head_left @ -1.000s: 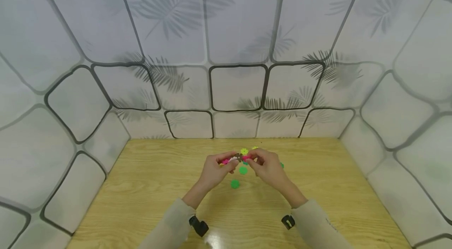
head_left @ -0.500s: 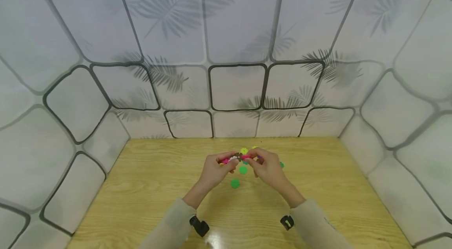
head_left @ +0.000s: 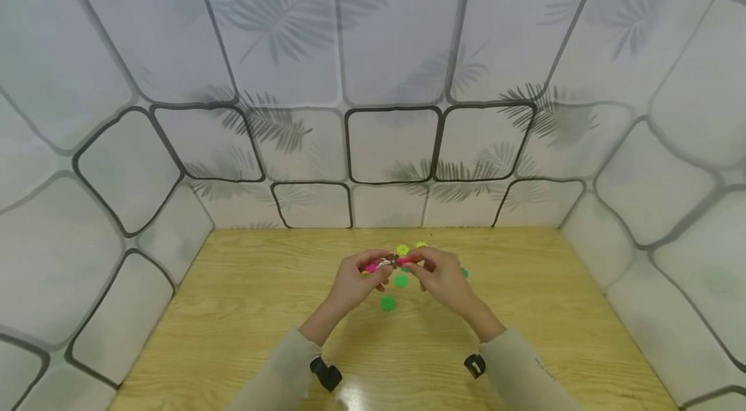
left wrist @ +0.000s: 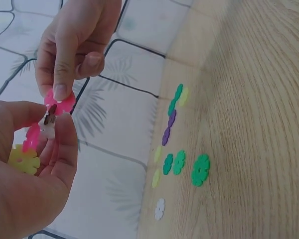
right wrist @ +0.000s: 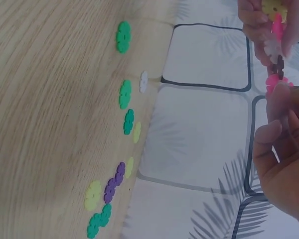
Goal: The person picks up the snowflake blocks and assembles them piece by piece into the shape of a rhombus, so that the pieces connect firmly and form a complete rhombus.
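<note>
Above the table, my left hand [head_left: 353, 278] grips a short chain of notched plastic snowflake discs. In the left wrist view the chain runs from a yellow disc [left wrist: 25, 160] through a pink disc [left wrist: 32, 137] and a white disc [left wrist: 48, 128] to a brown disc [left wrist: 50, 115]. My right hand [head_left: 441, 276] pinches another pink disc [left wrist: 61, 103] between thumb and forefinger. That disc's edge meets the brown disc; fingers partly cover the joint, so how deep they sit together I cannot tell.
Loose discs lie on the wooden table [head_left: 245, 320] beyond and below the hands. Two green discs [head_left: 387, 303] are nearest. Further off are a white disc [right wrist: 143, 81], several yellow discs [right wrist: 92, 195], joined purple discs [right wrist: 114, 182] and joined teal discs [right wrist: 99, 220]. Patterned walls [head_left: 396, 145] enclose the table.
Both hands stay almost in place, still gripping the same discs. The right hand and its pink disc have dipped very slightly. The loose discs have not moved.
</note>
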`<state>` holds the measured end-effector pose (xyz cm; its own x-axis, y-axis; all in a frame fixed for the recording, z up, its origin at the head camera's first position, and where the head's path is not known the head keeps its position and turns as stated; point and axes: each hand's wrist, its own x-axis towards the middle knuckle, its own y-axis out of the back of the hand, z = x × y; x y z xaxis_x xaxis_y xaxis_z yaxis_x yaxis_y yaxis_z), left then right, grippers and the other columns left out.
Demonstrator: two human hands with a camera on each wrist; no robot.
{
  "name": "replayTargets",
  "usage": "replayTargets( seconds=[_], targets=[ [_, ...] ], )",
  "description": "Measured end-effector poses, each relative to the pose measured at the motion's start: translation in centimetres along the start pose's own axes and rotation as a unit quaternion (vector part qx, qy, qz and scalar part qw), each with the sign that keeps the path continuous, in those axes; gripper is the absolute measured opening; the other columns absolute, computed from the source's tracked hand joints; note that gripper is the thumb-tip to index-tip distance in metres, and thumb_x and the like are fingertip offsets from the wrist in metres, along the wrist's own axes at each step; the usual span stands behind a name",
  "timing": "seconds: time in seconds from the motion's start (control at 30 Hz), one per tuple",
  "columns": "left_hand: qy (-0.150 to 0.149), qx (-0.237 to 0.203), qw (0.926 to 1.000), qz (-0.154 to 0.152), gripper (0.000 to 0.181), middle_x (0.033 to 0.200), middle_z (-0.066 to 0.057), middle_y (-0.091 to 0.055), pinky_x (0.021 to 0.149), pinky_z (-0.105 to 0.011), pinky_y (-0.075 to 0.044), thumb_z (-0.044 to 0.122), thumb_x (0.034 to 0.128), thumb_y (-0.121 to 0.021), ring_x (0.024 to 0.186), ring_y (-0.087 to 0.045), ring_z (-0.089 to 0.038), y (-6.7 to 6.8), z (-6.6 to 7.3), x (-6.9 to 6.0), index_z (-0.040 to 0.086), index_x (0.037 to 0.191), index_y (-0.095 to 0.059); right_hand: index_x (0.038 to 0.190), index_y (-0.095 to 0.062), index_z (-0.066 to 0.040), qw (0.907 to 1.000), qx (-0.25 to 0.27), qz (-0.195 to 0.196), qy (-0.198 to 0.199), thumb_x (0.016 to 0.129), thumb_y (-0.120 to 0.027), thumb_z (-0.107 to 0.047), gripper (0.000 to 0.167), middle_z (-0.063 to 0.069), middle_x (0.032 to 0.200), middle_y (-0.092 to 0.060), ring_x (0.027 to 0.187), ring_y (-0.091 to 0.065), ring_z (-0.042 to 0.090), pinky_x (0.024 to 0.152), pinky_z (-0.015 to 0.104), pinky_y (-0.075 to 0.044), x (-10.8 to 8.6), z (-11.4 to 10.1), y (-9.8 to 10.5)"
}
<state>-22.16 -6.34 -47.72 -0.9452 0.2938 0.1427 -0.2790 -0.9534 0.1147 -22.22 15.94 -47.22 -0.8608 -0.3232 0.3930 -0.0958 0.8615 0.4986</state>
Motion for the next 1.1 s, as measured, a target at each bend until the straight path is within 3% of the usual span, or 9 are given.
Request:
replayTargets(
  seconds=[0.2,0.43,0.53,0.8,0.93,1.1],
  targets=[
    [0.002,-0.011,0.9998,-0.019,0.044,0.112,-0.03,-0.074,0.07,-0.031,-0.066,0.007,0.1002,-0.071,0.077,-0.073,-0.009,0.0,-0.2,0.0,-0.007,0.14,-0.062,0.107,-0.079,-0.015,1.0,-0.001,-0.003,-0.005,0.098,-0.075,-0.013,0.01,-0.006,0.068,-0.064,0.046,-0.051,0.007,0.04,0.024,-0.041,0.0,0.4,0.1],
    [-0.008,0.003,0.9993,-0.037,0.045,0.114,-0.031,-0.072,0.07,-0.042,-0.067,0.007,0.1001,-0.069,0.086,-0.076,-0.04,-0.1,0.0,-0.2,-0.008,0.142,-0.06,0.107,-0.081,-0.017,1.0,-0.003,-0.004,-0.007,0.098,-0.076,-0.016,0.01,-0.006,0.068,-0.064,0.046,-0.053,0.009,0.04,0.024,-0.043,0.1,0.4,-0.1],
    [-0.005,0.003,0.9993,-0.036,0.045,0.112,-0.03,-0.072,0.071,-0.041,-0.067,0.006,0.0998,-0.069,0.087,-0.075,-0.044,-0.2,0.0,-0.2,-0.006,0.143,-0.06,0.107,-0.081,-0.018,0.9998,-0.007,-0.008,-0.016,0.098,-0.076,-0.019,0.01,-0.006,0.067,-0.063,0.046,-0.052,0.007,0.04,0.024,-0.042,0.1,0.3,-0.2],
    [-0.003,0.013,0.9995,-0.027,0.045,0.109,-0.027,-0.074,0.069,-0.044,-0.067,0.005,0.0976,-0.071,0.086,-0.076,-0.042,-0.4,0.1,-0.3,-0.004,0.14,-0.063,0.107,-0.081,-0.019,0.9993,0.004,-0.013,-0.036,0.099,-0.076,-0.023,0.01,0.006,0.06,-0.062,0.046,-0.051,0.009,0.04,0.023,-0.041,0.0,0.2,-0.3],
    [-0.007,0.024,0.9994,-0.024,0.044,0.108,-0.025,-0.075,0.065,-0.041,-0.067,0.008,0.0977,-0.071,0.085,-0.075,-0.044,-0.3,0.0,-0.3,-0.005,0.139,-0.064,0.11,-0.08,-0.018,0.9985,0.008,-0.019,-0.051,0.1,-0.075,-0.025,0.013,0.001,0.067,-0.067,0.048,-0.053,0.01,0.042,0.024,-0.043,-0.2,0.2,-0.1],
    [-0.006,0.04,0.999,-0.021,0.044,0.104,-0.023,-0.076,0.063,-0.04,-0.066,0.01,0.0981,-0.072,0.079,-0.076,-0.029,-0.1,-0.2,-0.3,-0.004,0.139,-0.065,0.111,-0.079,-0.011,0.9975,0.002,-0.008,-0.07,0.1,-0.075,-0.019,0.015,0.0,0.08,-0.073,0.052,-0.057,0.01,0.043,0.024,-0.043,-0.6,0.4,0.7]
  ],
)
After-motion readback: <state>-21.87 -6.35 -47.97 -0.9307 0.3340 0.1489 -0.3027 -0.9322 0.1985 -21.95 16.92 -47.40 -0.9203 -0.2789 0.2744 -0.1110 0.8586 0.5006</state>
